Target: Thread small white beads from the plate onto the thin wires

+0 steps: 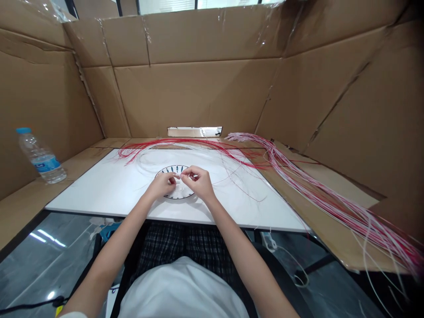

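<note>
Both hands meet above a round plate [180, 192] with dark blue marks round its rim, set on a white board [115, 194]. Clear or whitish small bits seem to lie on the plate, too small to name. My left hand [161, 184] has its thumb and fingers pinched together over the plate's left part. Close beside it, my right hand [199, 182] pinches with thumb and forefinger, the fingertips of the two hands nearly touching. Whatever sits between the fingertips is too tiny to make out.
Red and white thin strands [179, 140] lie along the board's back edge. A thick bundle of pink and white strands [308, 181] runs down the right side. At the left stands a water bottle [46, 162] with a blue cap. Cardboard walls [198, 92] enclose the table.
</note>
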The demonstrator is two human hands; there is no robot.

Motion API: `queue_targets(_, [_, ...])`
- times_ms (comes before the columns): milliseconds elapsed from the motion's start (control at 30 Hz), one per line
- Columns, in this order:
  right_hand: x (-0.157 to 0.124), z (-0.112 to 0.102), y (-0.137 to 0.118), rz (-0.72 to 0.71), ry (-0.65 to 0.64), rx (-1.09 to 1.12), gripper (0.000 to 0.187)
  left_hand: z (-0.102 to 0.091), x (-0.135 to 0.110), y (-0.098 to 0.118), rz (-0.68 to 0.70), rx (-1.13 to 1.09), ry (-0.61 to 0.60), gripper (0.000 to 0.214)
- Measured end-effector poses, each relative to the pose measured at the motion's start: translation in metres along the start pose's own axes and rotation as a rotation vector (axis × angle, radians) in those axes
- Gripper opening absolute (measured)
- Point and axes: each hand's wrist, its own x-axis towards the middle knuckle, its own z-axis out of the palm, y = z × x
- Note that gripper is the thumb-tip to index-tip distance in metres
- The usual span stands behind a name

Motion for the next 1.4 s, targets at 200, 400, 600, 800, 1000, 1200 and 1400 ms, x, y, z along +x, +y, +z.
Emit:
queue_targets(200, [0.0,0.0,0.001,-0.072,-0.016,-0.021,0.007,-0.003,0.001,0.005,-0.033,-0.319,0.148,0.036])
queue_targets(400, [0.0,0.0,0.003,-0.067,0.043,-0.007,0.006,-0.012,0.001,0.009,-0.135,-0.831,0.25,0.047])
queue_targets(600, [0.0,0.0,0.003,-0.069,0.057,-0.026,0.006,-0.014,0.0,0.011,-0.155,-0.966,0.219,0.05])
queue_targets(800, [0.0,0.0,0.001,-0.069,0.066,-0.018,0.007,-0.014,-0.001,0.011,-0.152,-0.964,0.206,0.05])
queue_targets(1000, [0.001,0.001,0.002,-0.07,0.064,-0.04,0.008,-0.014,0.0,0.011,-0.147,-0.956,0.202,0.049])
queue_targets(1200, [0.001,0.001,0.003,-0.072,0.067,-0.044,0.008,-0.014,0.0,0.014,-0.145,-0.954,0.211,0.048])
queue_targets(1400, [0.001,0.0,0.002,-0.075,0.071,-0.041,0.008,-0.014,-0.001,0.012,-0.133,-0.946,0.204,0.046])
